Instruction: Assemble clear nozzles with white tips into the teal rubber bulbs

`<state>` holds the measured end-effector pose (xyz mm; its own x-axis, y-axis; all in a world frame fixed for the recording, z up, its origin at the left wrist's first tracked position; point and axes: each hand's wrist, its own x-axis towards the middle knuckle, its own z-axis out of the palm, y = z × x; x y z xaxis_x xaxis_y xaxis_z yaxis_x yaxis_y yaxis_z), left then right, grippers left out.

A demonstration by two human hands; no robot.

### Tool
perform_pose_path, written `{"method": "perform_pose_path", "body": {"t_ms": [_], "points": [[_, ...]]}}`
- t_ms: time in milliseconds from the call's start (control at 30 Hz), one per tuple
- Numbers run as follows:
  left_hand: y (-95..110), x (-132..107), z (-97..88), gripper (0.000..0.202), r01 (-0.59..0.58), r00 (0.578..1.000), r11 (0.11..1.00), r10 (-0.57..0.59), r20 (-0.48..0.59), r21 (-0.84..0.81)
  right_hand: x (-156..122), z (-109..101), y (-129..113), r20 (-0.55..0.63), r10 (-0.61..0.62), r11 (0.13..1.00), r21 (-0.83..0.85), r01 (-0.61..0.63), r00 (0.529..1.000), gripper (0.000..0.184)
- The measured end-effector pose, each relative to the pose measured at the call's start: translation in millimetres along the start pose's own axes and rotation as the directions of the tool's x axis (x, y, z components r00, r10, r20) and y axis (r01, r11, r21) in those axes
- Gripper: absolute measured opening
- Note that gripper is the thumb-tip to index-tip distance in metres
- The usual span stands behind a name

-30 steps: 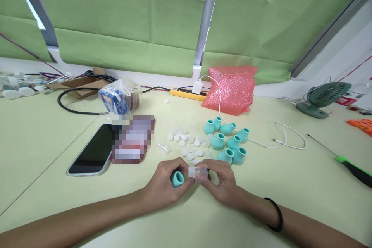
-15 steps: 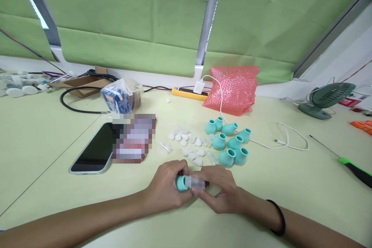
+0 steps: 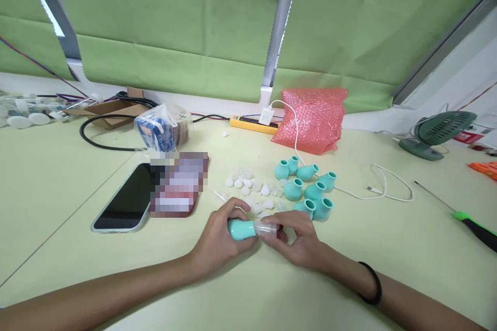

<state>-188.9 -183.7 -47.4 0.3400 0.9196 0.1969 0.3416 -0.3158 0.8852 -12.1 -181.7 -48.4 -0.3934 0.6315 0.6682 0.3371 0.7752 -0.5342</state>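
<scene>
My left hand (image 3: 219, 240) is closed round a teal rubber bulb (image 3: 239, 229) just above the pale green table (image 3: 388, 264). My right hand (image 3: 298, 240) pinches a small clear plastic tube (image 3: 267, 228), whose end sits against the bulb's mouth. Both hands meet near the table's front middle. Just behind them lie several small white caps (image 3: 248, 189) and several more teal bulbs (image 3: 306, 186). A black band circles my right wrist.
A phone (image 3: 122, 197) and a blurred card lie to the left. A wrapped blue carton (image 3: 159, 132), cardboard box, black cable, yellow power strip (image 3: 252, 124) and pink bubble wrap (image 3: 312, 119) stand behind. White cable, green fan (image 3: 437, 132) and green-handled screwdriver (image 3: 466, 220) lie right.
The bulb and the clear tube, apart a second ago, have come together end to end. The bulb has turned from mouth-towards-me to lying sideways.
</scene>
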Motion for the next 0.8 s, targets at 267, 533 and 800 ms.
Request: {"method": "perform_pose_path", "body": {"t_ms": [267,533,800], "points": [[1,-1,-1.9,0.020,-0.039,0.999,0.997,0.041,0.026,-0.062,0,-2,-3,0.048,0.133,0.988,0.067,-0.136,0.990,0.012],[-2,-4,-1.8,0.018,-0.239,0.968,0.968,0.231,0.099,0.074,1,-6,-6,0.191,0.176,0.982,0.041,-0.187,0.966,0.015],[-4,-5,-0.2,0.018,-0.339,0.939,0.923,0.318,0.134,0.181,9,-13,-14,0.461,0.383,0.878,0.088,-0.471,0.800,0.028]]}}
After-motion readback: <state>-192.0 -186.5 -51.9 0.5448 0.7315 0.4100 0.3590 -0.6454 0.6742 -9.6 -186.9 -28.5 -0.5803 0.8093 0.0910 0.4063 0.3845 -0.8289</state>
